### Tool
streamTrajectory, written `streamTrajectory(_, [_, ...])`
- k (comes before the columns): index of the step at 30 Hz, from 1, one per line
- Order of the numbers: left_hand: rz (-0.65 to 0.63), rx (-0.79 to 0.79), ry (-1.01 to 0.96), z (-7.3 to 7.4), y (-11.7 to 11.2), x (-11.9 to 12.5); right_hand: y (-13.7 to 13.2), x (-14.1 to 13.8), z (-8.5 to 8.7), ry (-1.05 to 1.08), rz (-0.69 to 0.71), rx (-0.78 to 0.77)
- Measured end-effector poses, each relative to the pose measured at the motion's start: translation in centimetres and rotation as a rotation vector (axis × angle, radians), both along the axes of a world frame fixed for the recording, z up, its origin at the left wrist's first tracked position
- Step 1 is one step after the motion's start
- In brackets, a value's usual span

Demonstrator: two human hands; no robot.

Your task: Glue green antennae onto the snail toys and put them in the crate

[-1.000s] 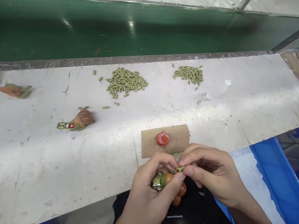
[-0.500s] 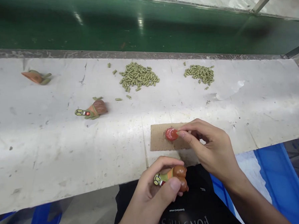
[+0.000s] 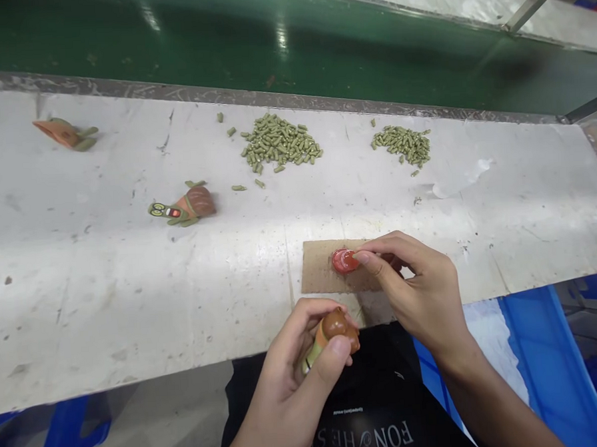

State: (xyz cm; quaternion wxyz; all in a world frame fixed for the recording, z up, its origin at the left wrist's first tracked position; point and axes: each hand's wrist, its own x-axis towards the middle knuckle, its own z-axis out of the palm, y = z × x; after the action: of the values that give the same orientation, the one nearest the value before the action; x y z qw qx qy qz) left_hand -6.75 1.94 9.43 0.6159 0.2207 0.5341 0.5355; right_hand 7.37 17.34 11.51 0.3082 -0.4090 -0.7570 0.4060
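My left hand is closed around a small snail toy with a brown shell and green body, held just off the near edge of the white table. My right hand reaches over a piece of brown cardboard, its thumb and forefinger pinched together at a red cap that lies on the cardboard. Whatever sits between those fingertips is too small to make out.
Two heaps of small green pieces lie at the back of the table. Another snail toy lies left of centre, a third far left. A green conveyor belt runs behind. A blue bin stands at lower right.
My right hand left the toy and went forward to the red cap. My left hand turned the snail toy so its shell faces up.
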Motion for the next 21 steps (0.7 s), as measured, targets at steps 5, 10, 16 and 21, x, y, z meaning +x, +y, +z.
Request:
streamTrajectory(5, [0.012,0.075,-0.109,-0.3,0.5,0.6,-0.1,0.0,-0.4,-0.017,0.005,0.048])
streamTrajectory(10, [0.049,0.046,-0.061,-0.2,0.9,0.7,0.0,0.1,-0.5,-0.032,0.011,0.066])
streamTrajectory(16, [0.026,0.043,-0.086,-0.2,0.7,0.2,0.0,0.2,-0.4,-0.050,0.013,0.041])
streamTrajectory(21, [0.024,0.068,0.054,0.0,1.3,0.0,-0.3,0.2,-0.2,0.049,-0.049,-0.048])
